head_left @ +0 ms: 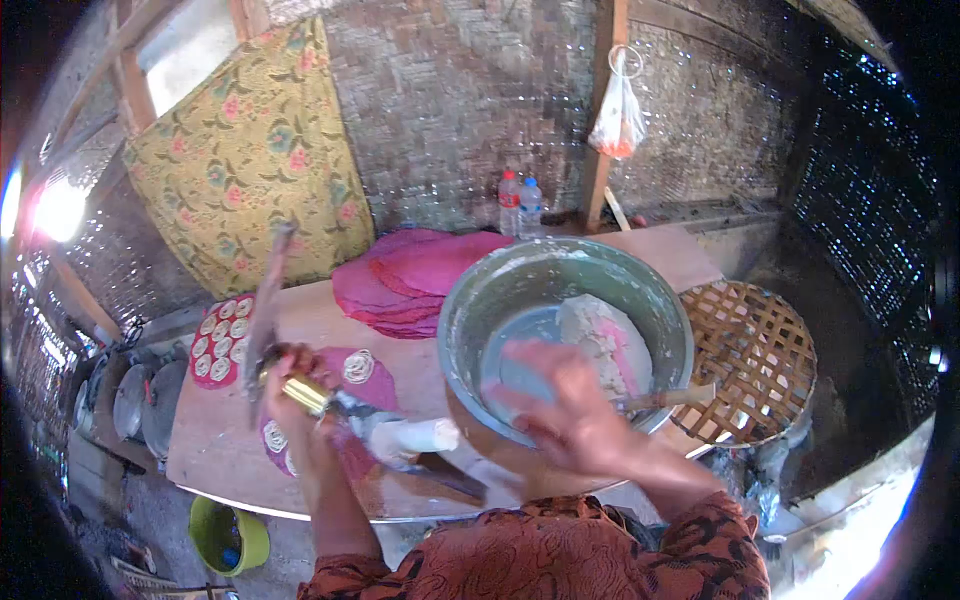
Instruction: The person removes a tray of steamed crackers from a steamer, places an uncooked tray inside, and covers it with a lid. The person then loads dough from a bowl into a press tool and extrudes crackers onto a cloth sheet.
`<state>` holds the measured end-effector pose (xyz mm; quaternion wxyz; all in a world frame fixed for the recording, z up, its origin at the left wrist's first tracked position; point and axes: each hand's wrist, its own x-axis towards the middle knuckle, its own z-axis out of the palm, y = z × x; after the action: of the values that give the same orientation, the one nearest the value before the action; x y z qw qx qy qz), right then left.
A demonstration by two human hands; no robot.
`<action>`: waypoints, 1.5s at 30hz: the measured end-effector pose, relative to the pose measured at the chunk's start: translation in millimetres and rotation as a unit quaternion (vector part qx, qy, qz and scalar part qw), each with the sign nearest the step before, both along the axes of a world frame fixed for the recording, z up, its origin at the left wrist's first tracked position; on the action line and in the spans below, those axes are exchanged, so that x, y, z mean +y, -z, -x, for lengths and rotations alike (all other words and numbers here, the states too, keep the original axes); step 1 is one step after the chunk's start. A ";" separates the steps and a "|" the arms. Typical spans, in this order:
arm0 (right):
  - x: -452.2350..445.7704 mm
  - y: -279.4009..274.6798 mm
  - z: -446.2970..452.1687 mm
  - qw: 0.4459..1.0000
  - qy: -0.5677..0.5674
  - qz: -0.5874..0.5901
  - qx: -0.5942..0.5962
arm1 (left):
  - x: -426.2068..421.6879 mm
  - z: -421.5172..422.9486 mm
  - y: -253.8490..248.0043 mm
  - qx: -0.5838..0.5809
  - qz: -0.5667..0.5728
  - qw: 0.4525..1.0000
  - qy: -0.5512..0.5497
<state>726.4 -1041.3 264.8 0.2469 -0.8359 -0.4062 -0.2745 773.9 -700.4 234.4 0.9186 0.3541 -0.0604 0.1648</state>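
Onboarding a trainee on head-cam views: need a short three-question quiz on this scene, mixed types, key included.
1. Count: how many bottles stand beyond the tub?
2. True or false: the woven tray is to the right of the tub.
3. Pick one: which hand holds the gold-coloured cylinder? A) left B) right C) neither

Key: 1. Two. 2. True. 3. A, the left hand.

Woven wall [450,110], wooden post [606,30], floral cloth [250,170]; bright light [60,210]
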 end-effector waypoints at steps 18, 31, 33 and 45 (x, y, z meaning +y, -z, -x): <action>-80.1 -36.8 -57.5 0.822 0.271 0.469 0.178 | 46.2 26.4 108.5 0.066 -0.344 0.889 -0.293; -79.2 51.4 -69.3 0.836 0.162 0.488 0.191 | 42.8 26.2 118.2 0.038 -0.450 0.827 -0.336; -84.6 42.4 -64.9 0.811 0.176 0.508 0.232 | 18.9 23.7 81.1 0.024 -0.332 0.897 -0.290; -147.4 -133.4 -0.9 0.900 0.081 0.138 0.407 | -113.5 -67.7 -87.4 -0.414 -0.687 0.497 -0.330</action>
<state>727.4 -1188.7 398.2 0.2500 -0.9303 -0.2354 0.1289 841.6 -813.9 321.8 0.1343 0.7588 -0.4069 0.4904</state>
